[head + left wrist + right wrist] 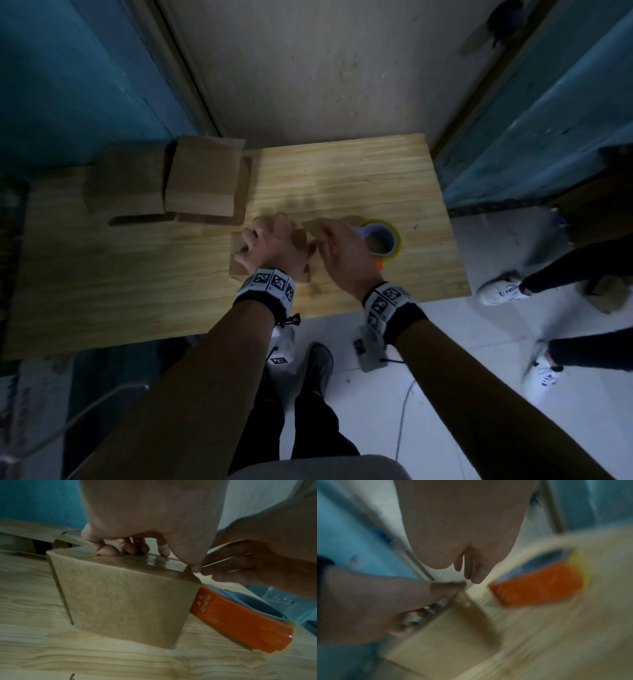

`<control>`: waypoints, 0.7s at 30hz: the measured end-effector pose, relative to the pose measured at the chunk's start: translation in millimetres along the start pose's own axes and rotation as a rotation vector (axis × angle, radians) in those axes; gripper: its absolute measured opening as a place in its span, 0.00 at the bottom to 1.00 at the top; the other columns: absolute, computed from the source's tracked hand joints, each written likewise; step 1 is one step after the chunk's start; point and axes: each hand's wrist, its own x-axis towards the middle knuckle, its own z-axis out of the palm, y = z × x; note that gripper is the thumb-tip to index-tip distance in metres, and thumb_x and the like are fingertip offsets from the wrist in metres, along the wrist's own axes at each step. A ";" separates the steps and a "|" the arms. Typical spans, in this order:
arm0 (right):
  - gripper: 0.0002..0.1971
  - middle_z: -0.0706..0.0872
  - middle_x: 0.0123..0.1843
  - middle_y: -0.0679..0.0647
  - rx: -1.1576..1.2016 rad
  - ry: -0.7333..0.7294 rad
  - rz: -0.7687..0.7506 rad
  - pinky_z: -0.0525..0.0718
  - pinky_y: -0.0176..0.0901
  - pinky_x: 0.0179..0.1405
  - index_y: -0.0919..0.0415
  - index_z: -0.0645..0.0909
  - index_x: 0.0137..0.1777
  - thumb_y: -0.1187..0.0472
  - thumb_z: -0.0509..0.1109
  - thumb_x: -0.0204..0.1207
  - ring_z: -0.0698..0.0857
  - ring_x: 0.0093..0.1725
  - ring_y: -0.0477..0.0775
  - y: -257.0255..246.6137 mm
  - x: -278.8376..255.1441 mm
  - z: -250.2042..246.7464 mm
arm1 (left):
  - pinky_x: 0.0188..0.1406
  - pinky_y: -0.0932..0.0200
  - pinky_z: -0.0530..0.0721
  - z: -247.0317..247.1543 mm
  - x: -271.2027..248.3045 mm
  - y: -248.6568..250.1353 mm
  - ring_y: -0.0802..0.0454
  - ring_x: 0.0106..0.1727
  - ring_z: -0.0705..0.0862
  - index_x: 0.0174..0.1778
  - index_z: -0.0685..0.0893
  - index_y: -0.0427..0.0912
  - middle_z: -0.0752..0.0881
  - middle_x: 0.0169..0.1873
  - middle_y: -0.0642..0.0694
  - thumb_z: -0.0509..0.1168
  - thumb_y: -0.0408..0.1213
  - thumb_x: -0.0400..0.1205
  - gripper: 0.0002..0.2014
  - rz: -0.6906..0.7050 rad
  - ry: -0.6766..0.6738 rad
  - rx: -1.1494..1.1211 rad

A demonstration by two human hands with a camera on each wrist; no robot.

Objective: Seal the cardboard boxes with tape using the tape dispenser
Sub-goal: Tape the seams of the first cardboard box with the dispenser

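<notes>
A small brown cardboard box point(123, 599) stands on the wooden table point(137, 274), with a glossy strip of clear tape along its top. My left hand point(260, 240) lies over it. Its curled fingers point(109, 550) bear on the taped top, and the thumb sits at the top right corner. My right hand point(223, 568) reaches to that same corner with straight fingers point(469, 573) and holds nothing. The orange tape dispenser point(240, 620) with its roll point(380, 240) lies on the table just right of the box. The right wrist view is blurred.
Several more cardboard boxes point(202, 181) are stacked at the back left of the table. The table's right edge point(455, 240) is close to the dispenser. Another person's legs and white shoes point(503, 291) stand on the floor to the right.
</notes>
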 end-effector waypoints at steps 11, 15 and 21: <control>0.27 0.83 0.68 0.56 0.389 -0.007 0.342 0.73 0.35 0.46 0.61 0.54 0.88 0.56 0.50 0.92 0.83 0.62 0.56 -22.2 -0.5 69.8 | 0.57 0.48 0.84 -8.1 21.8 -49.4 0.43 0.59 0.81 0.47 0.76 0.61 0.82 0.55 0.48 0.65 0.44 0.80 0.05 0.152 0.122 -0.478; 0.28 0.81 0.70 0.50 0.467 0.032 0.351 0.79 0.39 0.57 0.57 0.53 0.89 0.52 0.49 0.91 0.82 0.65 0.54 -17.4 -6.3 80.5 | 0.72 0.37 0.69 8.6 6.2 -82.8 0.38 0.75 0.67 0.73 0.72 0.56 0.68 0.75 0.43 0.67 0.56 0.79 0.26 0.062 0.264 -0.324; 0.28 0.74 0.79 0.61 0.604 0.033 0.416 0.79 0.28 0.60 0.65 0.52 0.88 0.56 0.48 0.92 0.77 0.74 0.55 -15.6 -3.4 83.8 | 0.68 0.56 0.73 31.9 4.0 -99.1 0.40 0.76 0.73 0.86 0.52 0.44 0.74 0.77 0.40 0.62 0.59 0.82 0.42 -0.120 -0.002 -0.886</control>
